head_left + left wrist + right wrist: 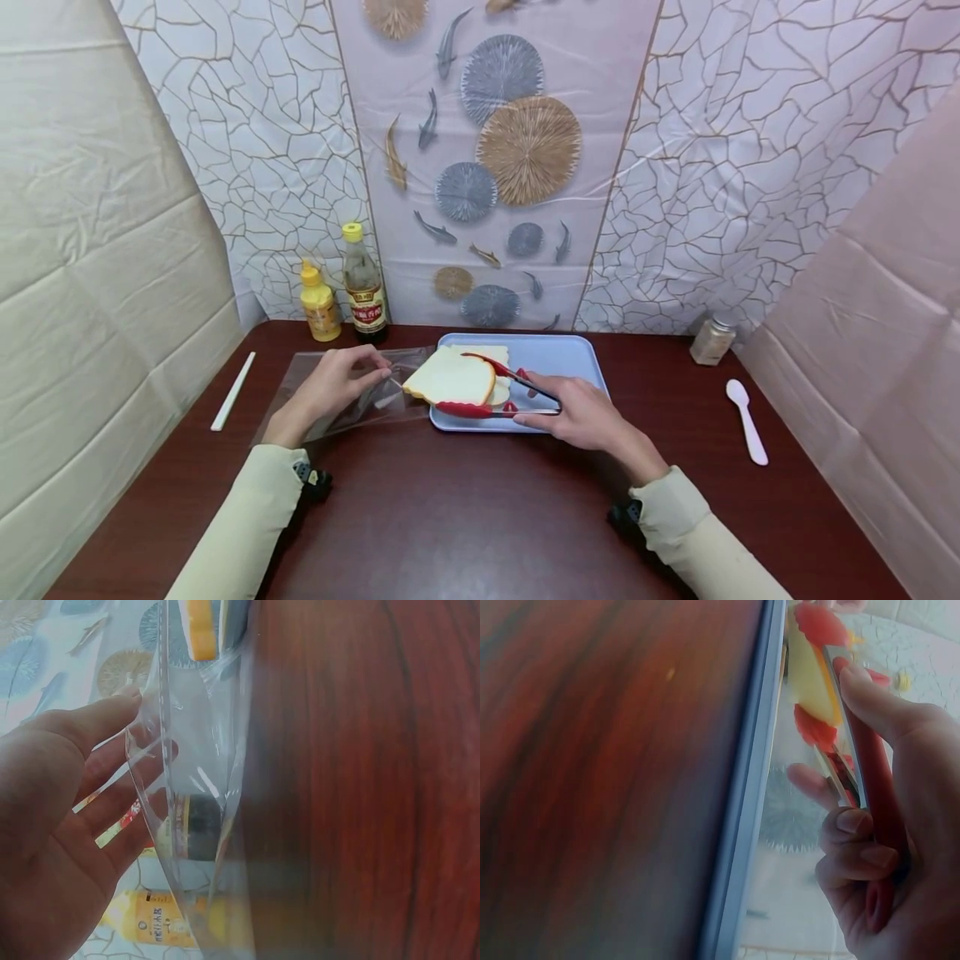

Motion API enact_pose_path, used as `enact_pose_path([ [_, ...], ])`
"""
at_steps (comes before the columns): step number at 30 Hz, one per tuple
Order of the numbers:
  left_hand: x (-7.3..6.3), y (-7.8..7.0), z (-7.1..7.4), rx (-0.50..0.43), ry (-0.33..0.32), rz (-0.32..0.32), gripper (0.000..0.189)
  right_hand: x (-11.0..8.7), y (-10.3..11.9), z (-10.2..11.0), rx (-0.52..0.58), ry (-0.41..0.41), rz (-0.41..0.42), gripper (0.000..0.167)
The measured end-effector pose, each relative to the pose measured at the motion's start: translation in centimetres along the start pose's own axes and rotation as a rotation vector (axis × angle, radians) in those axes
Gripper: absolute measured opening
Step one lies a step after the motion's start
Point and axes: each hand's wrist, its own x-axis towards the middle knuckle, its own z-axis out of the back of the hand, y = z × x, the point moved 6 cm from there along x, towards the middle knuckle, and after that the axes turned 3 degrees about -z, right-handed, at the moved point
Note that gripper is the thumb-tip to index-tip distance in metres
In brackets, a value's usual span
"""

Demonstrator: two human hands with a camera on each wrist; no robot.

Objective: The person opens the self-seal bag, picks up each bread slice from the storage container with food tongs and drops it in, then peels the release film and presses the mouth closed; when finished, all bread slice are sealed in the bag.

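My left hand [330,387] pinches the edge of a clear plastic bag [202,727] between thumb and fingers, holding its mouth apart. In my right hand [588,414] is a pair of red-tipped tongs [874,769], their handles gripped by curled fingers. The tongs hold a slice of bread [448,375] with a yellow-brown crust. That slice is raised and tilted over the left end of a light blue tray [558,354], its left corner at the bag's mouth. More bread [501,353] lies on the tray beneath it, partly hidden.
Behind the bag stand a yellow squeeze bottle [321,308] and a dark sauce bottle [365,292]. A white stick [234,392] lies at the far left. To the right are a small shaker jar [712,342] and a white spoon [747,423]. Fabric walls enclose the brown table.
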Motion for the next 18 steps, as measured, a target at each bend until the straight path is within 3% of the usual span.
enact_pose_path([
  [8,0.0,-0.1,0.6,0.013,-0.027,-0.019,0.006,1.3,1.7,-1.0,0.006,0.048,0.034,0.078],
  [18,-0.3,0.6,1.0,0.026,-0.048,0.005,0.007,2.7,2.3,-2.3,0.02,0.084,0.052,0.069],
])
